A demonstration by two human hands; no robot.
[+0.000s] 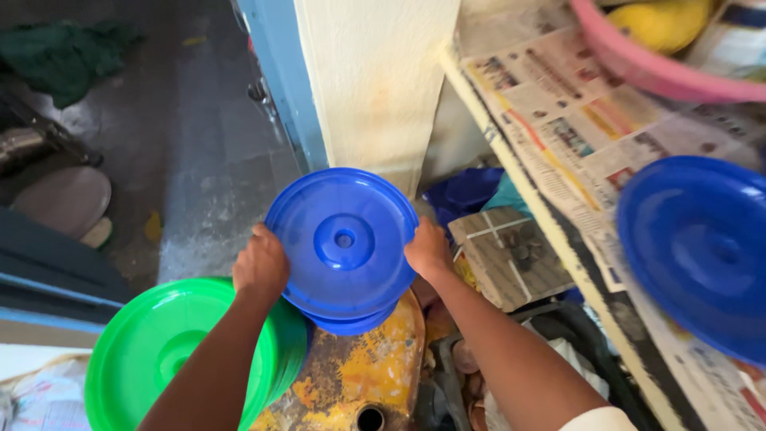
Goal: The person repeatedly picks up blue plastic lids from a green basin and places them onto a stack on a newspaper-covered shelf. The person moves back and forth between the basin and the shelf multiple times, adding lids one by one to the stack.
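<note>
Head view is looking down on two bare arms reaching forward. Nearest, a stack of round green plastic lids is resting at the lower left, just beside a yellow-painted, worn metal drum top. Above that drum, the left hand and right hand are gripping opposite rims of a round blue plastic lid, fingers curled narrowly around its edge, likely steadying the small blue stack under it. Farther right, another blue plastic lid is lying on a newspaper-covered shelf, below a pink plastic basin.
</note>
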